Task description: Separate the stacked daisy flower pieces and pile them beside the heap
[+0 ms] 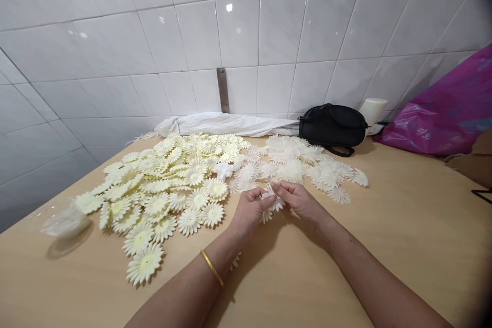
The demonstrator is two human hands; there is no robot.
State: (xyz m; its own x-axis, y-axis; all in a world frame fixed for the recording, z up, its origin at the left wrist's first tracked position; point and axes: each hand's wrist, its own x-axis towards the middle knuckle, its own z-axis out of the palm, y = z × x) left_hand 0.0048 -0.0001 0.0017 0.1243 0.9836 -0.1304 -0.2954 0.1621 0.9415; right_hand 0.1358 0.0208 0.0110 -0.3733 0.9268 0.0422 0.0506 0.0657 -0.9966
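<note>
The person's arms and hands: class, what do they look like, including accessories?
The left hand and right hand are ungloved. The left arm, sleeveless in view, wears a narrow gold-coloured bangle near the wrist; the right arm, also sleeveless here, wears nothing visible.

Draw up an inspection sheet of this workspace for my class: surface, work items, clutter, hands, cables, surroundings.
Surface: wood-toned table.
Work items: yellowish flower pieces heaped left; whiter flower pieces to their right.
Clutter: clear plastic item, white bundle, black case, white cylinder, pink bag, brown cardboard.
Hands: left hand and right hand pinch a white flower piece between them.
Cables: nothing certain; thin black item at right edge unclear.
Surroundings: white tiled wall with metal bracket.
</note>
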